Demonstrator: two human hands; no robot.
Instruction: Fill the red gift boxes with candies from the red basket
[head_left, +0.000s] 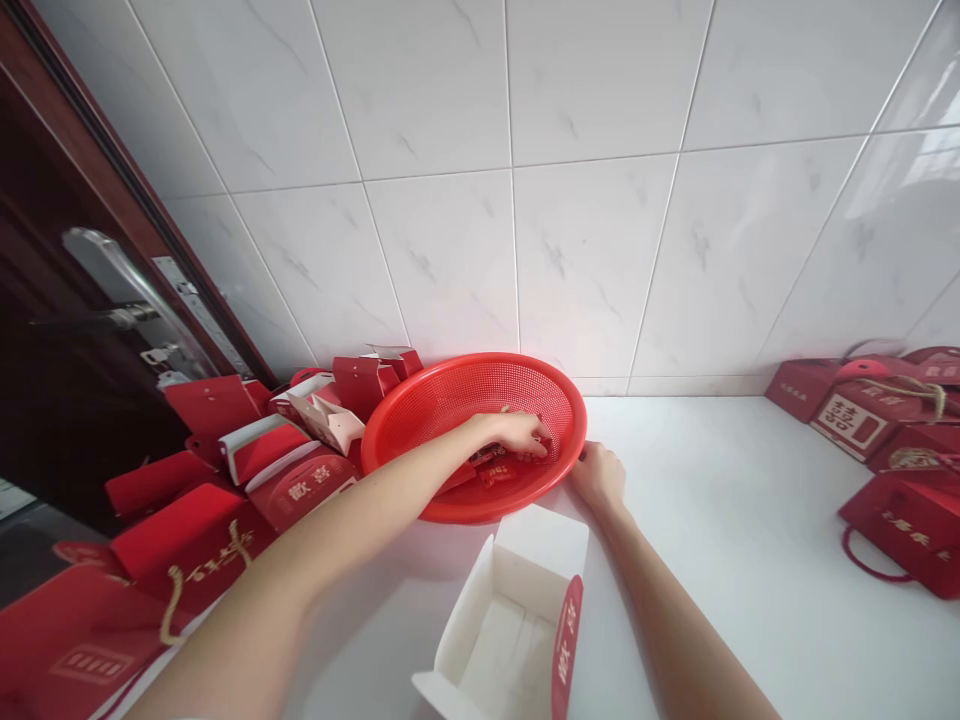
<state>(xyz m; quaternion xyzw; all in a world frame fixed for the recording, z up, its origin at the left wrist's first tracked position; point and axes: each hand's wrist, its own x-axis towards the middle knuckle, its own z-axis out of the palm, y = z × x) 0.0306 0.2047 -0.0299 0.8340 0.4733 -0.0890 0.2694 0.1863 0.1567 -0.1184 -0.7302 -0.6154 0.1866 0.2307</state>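
Observation:
A red plastic mesh basket [409, 425] stands against the wall with a few red-wrapped candies [496, 474] in its bottom. My left hand [521, 434] reaches inside it, fingers curled down around what looks like a red wrapped candy, mostly hidden by the fingers. At the basket's right rim, my right hand [601, 474] is closed against the edge; its fingertips are partly hidden. Below the basket, between my forearms, lies an open gift box [510, 625], white inside with a red flap on its right side. Nothing shows inside this box.
Several red gift boxes [304, 485] crowd the left side, some with open lids, one with a rope handle. More closed red boxes [911, 530] sit at the right on the white tabletop [720, 520]. Behind are a tiled wall [585, 250] and, left, a door handle [135, 290].

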